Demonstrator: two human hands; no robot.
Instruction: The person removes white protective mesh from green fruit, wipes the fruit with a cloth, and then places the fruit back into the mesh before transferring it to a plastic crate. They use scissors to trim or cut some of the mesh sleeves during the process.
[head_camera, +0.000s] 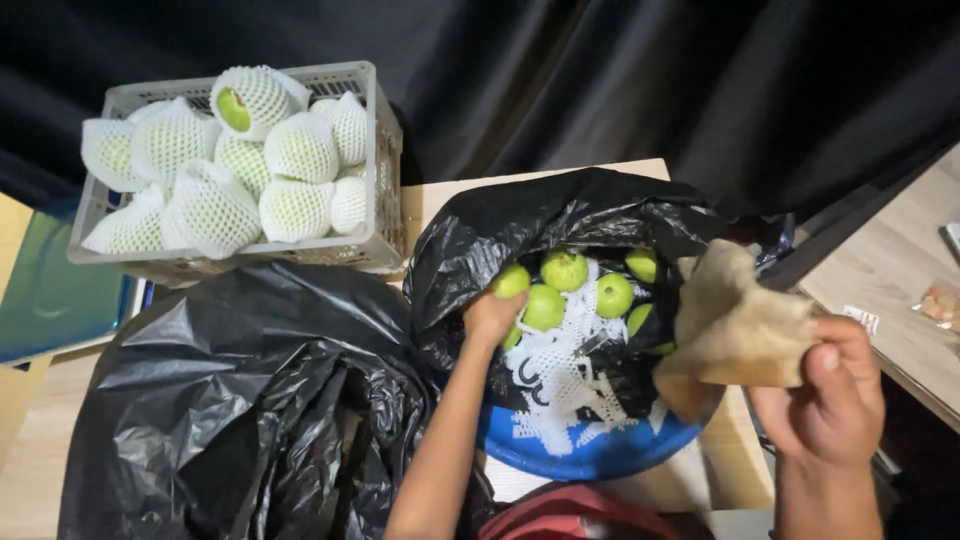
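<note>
Our left hand (492, 315): fingers curled on green fruit (512, 281) inside blue tub (600, 455) lined with black bag (520, 225). More green fruits just beyond fingers, white foam nets (560, 385) beside wrist. Our right hand (828, 395): thumb and fingers pinching brown cloth (735, 325). Grey crate (360, 245) of netted fruit well beyond left hand.

Left hand (492, 315) reaches forward, fingers curled; right hand (828, 395) raised, grip closed.

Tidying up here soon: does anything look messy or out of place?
Loose white foam nets lie strewn among the bare green fruit inside the blue tub. In the grey crate, one net has slipped, exposing its fruit.
</note>
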